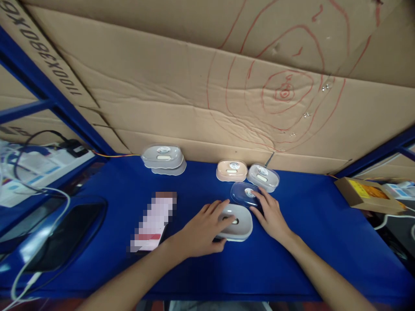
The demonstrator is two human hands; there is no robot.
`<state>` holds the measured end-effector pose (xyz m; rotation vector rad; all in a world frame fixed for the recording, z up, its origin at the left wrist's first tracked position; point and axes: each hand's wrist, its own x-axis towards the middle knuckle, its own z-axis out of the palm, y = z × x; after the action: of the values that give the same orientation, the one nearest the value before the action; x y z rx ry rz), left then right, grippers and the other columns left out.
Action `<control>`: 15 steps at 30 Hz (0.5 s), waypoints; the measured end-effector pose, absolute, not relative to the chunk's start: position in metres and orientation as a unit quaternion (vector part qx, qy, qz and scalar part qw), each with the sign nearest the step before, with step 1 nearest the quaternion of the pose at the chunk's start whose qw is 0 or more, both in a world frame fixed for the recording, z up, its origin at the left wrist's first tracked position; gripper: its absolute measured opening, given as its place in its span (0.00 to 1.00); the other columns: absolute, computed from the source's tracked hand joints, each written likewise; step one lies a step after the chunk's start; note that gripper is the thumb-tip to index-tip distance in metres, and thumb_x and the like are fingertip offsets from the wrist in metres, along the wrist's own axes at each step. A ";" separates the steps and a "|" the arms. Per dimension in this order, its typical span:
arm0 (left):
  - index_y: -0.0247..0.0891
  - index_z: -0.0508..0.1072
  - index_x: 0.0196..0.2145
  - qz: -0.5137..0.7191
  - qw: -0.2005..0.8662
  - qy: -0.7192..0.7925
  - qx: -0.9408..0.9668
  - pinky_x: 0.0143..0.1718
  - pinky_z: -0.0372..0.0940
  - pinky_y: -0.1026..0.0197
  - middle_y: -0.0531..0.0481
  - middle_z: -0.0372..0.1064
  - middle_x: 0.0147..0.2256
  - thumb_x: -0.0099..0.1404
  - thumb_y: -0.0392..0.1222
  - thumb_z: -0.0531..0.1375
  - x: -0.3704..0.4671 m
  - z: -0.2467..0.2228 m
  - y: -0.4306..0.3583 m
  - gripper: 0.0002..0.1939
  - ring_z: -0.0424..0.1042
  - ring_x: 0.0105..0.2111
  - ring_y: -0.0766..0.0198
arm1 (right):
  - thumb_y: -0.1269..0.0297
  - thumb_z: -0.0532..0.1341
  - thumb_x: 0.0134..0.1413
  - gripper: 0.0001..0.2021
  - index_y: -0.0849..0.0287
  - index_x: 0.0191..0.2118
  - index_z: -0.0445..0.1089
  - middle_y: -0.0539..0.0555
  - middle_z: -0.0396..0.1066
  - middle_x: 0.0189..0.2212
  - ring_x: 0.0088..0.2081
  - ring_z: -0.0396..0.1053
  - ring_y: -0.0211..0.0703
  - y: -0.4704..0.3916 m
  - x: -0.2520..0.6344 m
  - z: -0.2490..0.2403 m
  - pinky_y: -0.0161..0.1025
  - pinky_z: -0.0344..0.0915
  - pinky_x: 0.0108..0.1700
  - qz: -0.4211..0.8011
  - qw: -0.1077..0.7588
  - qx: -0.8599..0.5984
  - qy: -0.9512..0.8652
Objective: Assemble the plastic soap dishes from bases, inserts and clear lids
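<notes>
An uncovered grey oval box, shaped like a soap box, stands near the middle of the blue table with a small pale piece inside. My left hand grips its left end, thumb at the near side and fingers over the far rim; one finger reaches inside. Just behind the box is a clear oval lid with a round white sticker. My right hand holds that lid by its right end, fingers on top and thumb at the near edge.
Behind are a lidded peach box, a lidded grey box and stacked grey boxes. A phone with a blurred screen lies left. Cables and a dark tablet-like device are far left, an open carton right. Cardboard walls the back.
</notes>
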<state>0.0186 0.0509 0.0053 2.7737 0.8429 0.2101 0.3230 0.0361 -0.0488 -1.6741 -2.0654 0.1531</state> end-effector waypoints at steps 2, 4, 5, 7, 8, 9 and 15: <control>0.48 0.68 0.66 0.073 0.099 0.284 0.951 0.63 0.65 0.31 0.33 0.51 0.74 0.65 0.41 0.68 0.017 0.004 0.052 0.33 0.61 0.69 0.29 | 0.49 0.52 0.76 0.25 0.49 0.72 0.58 0.65 0.57 0.73 0.72 0.59 0.63 0.036 0.323 -0.048 0.65 0.62 0.67 0.060 0.247 -0.614 -0.748; 0.50 0.67 0.67 0.073 0.080 0.278 0.954 0.62 0.66 0.32 0.33 0.49 0.75 0.69 0.43 0.66 0.016 0.003 0.054 0.31 0.62 0.68 0.30 | 0.50 0.50 0.77 0.25 0.48 0.73 0.56 0.63 0.58 0.73 0.72 0.59 0.61 0.036 0.323 -0.046 0.64 0.62 0.67 0.067 0.257 -0.613 -0.744; 0.50 0.66 0.68 0.072 0.071 0.274 0.956 0.62 0.67 0.31 0.33 0.49 0.75 0.71 0.44 0.66 0.016 0.003 0.054 0.30 0.63 0.68 0.30 | 0.51 0.49 0.78 0.24 0.47 0.73 0.55 0.62 0.59 0.72 0.72 0.59 0.60 0.035 0.322 -0.045 0.63 0.63 0.67 0.070 0.262 -0.611 -0.744; 0.50 0.63 0.69 0.069 0.053 0.270 0.959 0.61 0.68 0.32 0.31 0.48 0.75 0.73 0.46 0.65 0.016 0.002 0.054 0.30 0.64 0.68 0.29 | 0.52 0.48 0.79 0.24 0.45 0.73 0.53 0.59 0.61 0.72 0.73 0.59 0.56 0.032 0.320 -0.043 0.60 0.63 0.68 0.078 0.271 -0.603 -0.746; 0.50 0.63 0.70 0.068 0.044 0.269 0.960 0.60 0.68 0.32 0.30 0.48 0.75 0.73 0.47 0.65 0.016 0.002 0.055 0.31 0.64 0.68 0.29 | 0.53 0.48 0.79 0.24 0.44 0.74 0.53 0.58 0.62 0.72 0.73 0.58 0.55 0.031 0.318 -0.042 0.59 0.63 0.69 0.080 0.275 -0.598 -0.748; 0.50 0.62 0.70 0.070 0.036 0.270 0.960 0.60 0.68 0.32 0.30 0.49 0.75 0.73 0.48 0.65 0.017 0.001 0.055 0.31 0.64 0.68 0.29 | 0.53 0.48 0.79 0.24 0.44 0.74 0.52 0.57 0.62 0.72 0.73 0.58 0.54 0.028 0.316 -0.041 0.58 0.63 0.69 0.083 0.280 -0.592 -0.751; 0.45 0.65 0.66 0.118 0.089 0.287 0.947 0.63 0.67 0.35 0.33 0.58 0.72 0.64 0.57 0.72 0.018 -0.010 0.062 0.39 0.67 0.66 0.35 | 0.53 0.50 0.78 0.25 0.47 0.75 0.53 0.60 0.58 0.73 0.73 0.58 0.57 0.012 0.304 -0.031 0.58 0.62 0.69 0.098 0.304 -0.526 -0.789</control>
<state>0.0181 0.0624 -0.0104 2.8167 0.8537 0.3513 0.3035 0.0120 -0.0308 -1.3926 -2.0894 0.2599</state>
